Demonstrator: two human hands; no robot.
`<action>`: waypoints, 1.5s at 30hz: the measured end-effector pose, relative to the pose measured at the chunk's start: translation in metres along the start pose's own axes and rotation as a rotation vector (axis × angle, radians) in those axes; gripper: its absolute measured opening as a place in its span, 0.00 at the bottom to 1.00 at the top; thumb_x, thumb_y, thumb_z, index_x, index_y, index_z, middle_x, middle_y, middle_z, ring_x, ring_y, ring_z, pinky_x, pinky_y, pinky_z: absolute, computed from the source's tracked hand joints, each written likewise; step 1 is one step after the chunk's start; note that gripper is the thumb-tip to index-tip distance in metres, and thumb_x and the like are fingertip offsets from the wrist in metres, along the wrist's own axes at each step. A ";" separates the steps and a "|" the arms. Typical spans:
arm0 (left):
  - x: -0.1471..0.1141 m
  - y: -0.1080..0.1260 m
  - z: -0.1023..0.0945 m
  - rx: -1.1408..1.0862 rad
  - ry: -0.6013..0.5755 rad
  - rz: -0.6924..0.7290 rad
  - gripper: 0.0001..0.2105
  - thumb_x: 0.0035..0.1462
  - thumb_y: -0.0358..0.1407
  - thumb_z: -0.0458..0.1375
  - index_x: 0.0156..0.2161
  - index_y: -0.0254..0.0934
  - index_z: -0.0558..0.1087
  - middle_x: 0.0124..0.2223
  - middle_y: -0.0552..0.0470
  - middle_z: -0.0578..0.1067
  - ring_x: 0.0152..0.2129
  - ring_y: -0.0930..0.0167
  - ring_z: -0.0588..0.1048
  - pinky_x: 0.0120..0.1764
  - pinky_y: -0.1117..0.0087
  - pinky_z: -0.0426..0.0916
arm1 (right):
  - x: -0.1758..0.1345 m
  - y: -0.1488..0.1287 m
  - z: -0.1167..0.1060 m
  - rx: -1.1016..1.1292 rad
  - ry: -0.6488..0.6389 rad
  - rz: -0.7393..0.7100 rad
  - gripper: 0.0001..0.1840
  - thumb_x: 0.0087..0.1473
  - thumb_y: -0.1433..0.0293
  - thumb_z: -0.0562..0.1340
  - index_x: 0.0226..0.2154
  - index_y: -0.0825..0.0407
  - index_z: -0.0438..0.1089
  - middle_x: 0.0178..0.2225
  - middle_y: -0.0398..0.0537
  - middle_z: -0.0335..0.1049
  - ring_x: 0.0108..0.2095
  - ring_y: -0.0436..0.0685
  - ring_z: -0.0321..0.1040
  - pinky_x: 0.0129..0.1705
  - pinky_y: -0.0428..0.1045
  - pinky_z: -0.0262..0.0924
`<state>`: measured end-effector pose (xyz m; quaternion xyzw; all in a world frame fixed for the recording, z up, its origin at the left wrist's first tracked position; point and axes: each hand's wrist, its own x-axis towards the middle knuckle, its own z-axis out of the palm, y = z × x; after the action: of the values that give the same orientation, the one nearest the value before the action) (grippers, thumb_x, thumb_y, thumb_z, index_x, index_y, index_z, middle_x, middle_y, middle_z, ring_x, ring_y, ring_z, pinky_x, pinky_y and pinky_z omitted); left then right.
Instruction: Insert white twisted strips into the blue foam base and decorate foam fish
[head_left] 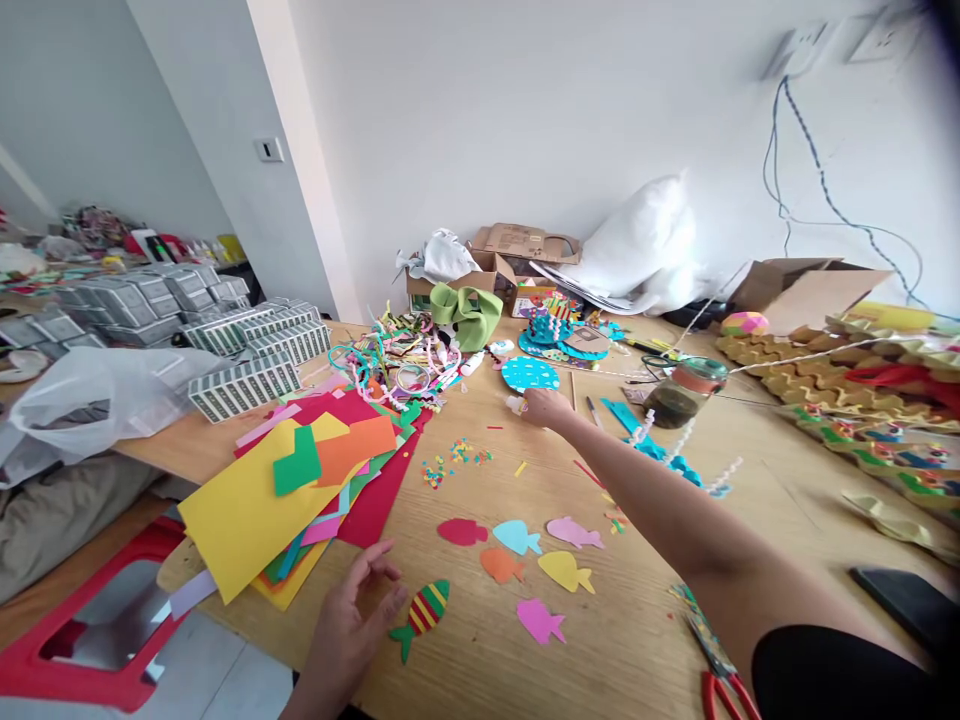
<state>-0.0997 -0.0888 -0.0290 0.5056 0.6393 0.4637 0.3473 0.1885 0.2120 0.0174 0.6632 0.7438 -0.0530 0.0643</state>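
Note:
My left hand (354,610) rests at the table's front edge, fingers loosely curved and apart, nothing in them. Just right of it lies a green paper fish (429,606) with red and yellow stripes. My right hand (546,408) reaches far forward, its fingers closed at a small whitish thing (517,404) that I cannot make out. Right behind that hand is a blue disc (530,374) with white dots. Plain paper fish lie between my arms, among them a red fish (462,531), an orange fish (502,565) and a yellow fish (566,571).
Coloured paper sheets (262,495) are piled at the left, beside small paper scraps (450,462). Red-handled scissors (721,670) lie under my right forearm. A lidded jar (684,395) and egg cartons (810,380) stand to the right. Tangled trimmings (405,360) lie toward the back.

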 end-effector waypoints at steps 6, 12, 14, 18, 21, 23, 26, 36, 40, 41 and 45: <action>0.007 -0.001 0.000 0.144 -0.076 0.094 0.24 0.48 0.47 0.60 0.48 0.36 0.70 0.36 0.47 0.77 0.36 0.65 0.76 0.43 0.64 0.71 | -0.002 0.005 0.003 0.012 -0.007 -0.005 0.21 0.52 0.61 0.58 0.46 0.54 0.69 0.46 0.59 0.71 0.47 0.65 0.68 0.42 0.52 0.61; 0.005 0.006 -0.005 0.197 -0.083 0.094 0.23 0.50 0.45 0.60 0.50 0.37 0.69 0.38 0.46 0.77 0.38 0.64 0.75 0.45 0.61 0.70 | -0.012 0.008 0.000 0.022 0.017 -0.023 0.26 0.51 0.55 0.58 0.47 0.56 0.68 0.47 0.62 0.70 0.47 0.65 0.67 0.43 0.53 0.60; 0.003 0.008 -0.008 0.244 -0.100 0.111 0.23 0.51 0.45 0.59 0.51 0.37 0.68 0.40 0.46 0.77 0.39 0.64 0.75 0.46 0.60 0.69 | -0.017 0.009 -0.004 0.015 0.042 -0.016 0.29 0.51 0.55 0.59 0.48 0.58 0.66 0.49 0.64 0.67 0.49 0.67 0.65 0.45 0.54 0.60; -0.002 0.010 -0.017 0.398 -0.162 0.196 0.19 0.54 0.43 0.56 0.50 0.38 0.68 0.43 0.45 0.76 0.41 0.64 0.75 0.46 0.60 0.70 | -0.038 0.010 -0.015 0.017 0.174 -0.051 0.30 0.53 0.56 0.58 0.52 0.61 0.62 0.50 0.66 0.65 0.53 0.69 0.60 0.50 0.57 0.55; -0.006 0.008 -0.024 0.523 -0.179 0.329 0.14 0.55 0.39 0.55 0.47 0.39 0.70 0.44 0.46 0.76 0.43 0.64 0.74 0.46 0.61 0.70 | -0.073 0.004 -0.014 0.119 0.234 -0.174 0.26 0.55 0.58 0.57 0.51 0.57 0.64 0.48 0.60 0.68 0.50 0.65 0.64 0.48 0.54 0.57; -0.008 0.006 -0.029 0.573 -0.173 0.426 0.11 0.56 0.34 0.53 0.44 0.38 0.71 0.42 0.46 0.76 0.42 0.65 0.73 0.46 0.61 0.69 | -0.105 -0.006 -0.008 0.200 0.208 -0.294 0.22 0.55 0.61 0.59 0.49 0.56 0.66 0.46 0.56 0.70 0.47 0.62 0.66 0.48 0.52 0.58; -0.013 0.005 -0.033 0.602 -0.183 0.545 0.11 0.56 0.27 0.49 0.41 0.37 0.71 0.43 0.46 0.76 0.44 0.66 0.72 0.48 0.61 0.68 | -0.158 -0.021 0.001 0.310 0.149 -0.491 0.17 0.55 0.63 0.58 0.45 0.53 0.70 0.43 0.53 0.72 0.45 0.60 0.67 0.48 0.52 0.59; -0.031 0.006 -0.023 0.633 -0.188 0.609 0.16 0.55 0.27 0.49 0.47 0.38 0.70 0.45 0.46 0.75 0.46 0.65 0.70 0.50 0.58 0.67 | -0.178 0.011 -0.005 0.403 0.315 -0.251 0.12 0.55 0.69 0.56 0.38 0.51 0.74 0.36 0.50 0.74 0.39 0.58 0.69 0.41 0.50 0.62; -0.034 0.002 -0.021 0.653 -0.148 0.601 0.15 0.57 0.29 0.49 0.48 0.38 0.70 0.45 0.45 0.75 0.45 0.64 0.70 0.50 0.58 0.67 | -0.167 0.016 0.004 0.331 0.302 -0.242 0.12 0.54 0.70 0.56 0.38 0.51 0.74 0.36 0.49 0.74 0.39 0.57 0.70 0.41 0.49 0.61; -0.034 0.001 -0.020 0.660 -0.138 0.594 0.14 0.57 0.30 0.50 0.48 0.38 0.70 0.45 0.45 0.74 0.45 0.64 0.70 0.50 0.58 0.67 | -0.165 0.015 0.007 0.319 0.292 -0.244 0.12 0.54 0.70 0.56 0.38 0.51 0.74 0.36 0.49 0.74 0.39 0.56 0.70 0.41 0.49 0.61; -0.038 -0.004 -0.019 0.689 -0.112 0.563 0.13 0.57 0.34 0.53 0.47 0.37 0.70 0.45 0.45 0.74 0.45 0.63 0.70 0.50 0.56 0.67 | -0.159 0.009 0.015 0.294 0.262 -0.239 0.12 0.54 0.70 0.56 0.38 0.51 0.74 0.36 0.48 0.74 0.38 0.56 0.70 0.40 0.48 0.61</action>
<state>-0.1091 -0.1307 -0.0269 0.7704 0.5742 0.2721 0.0528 0.2154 0.0544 0.0288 0.5740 0.8032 -0.0815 -0.1368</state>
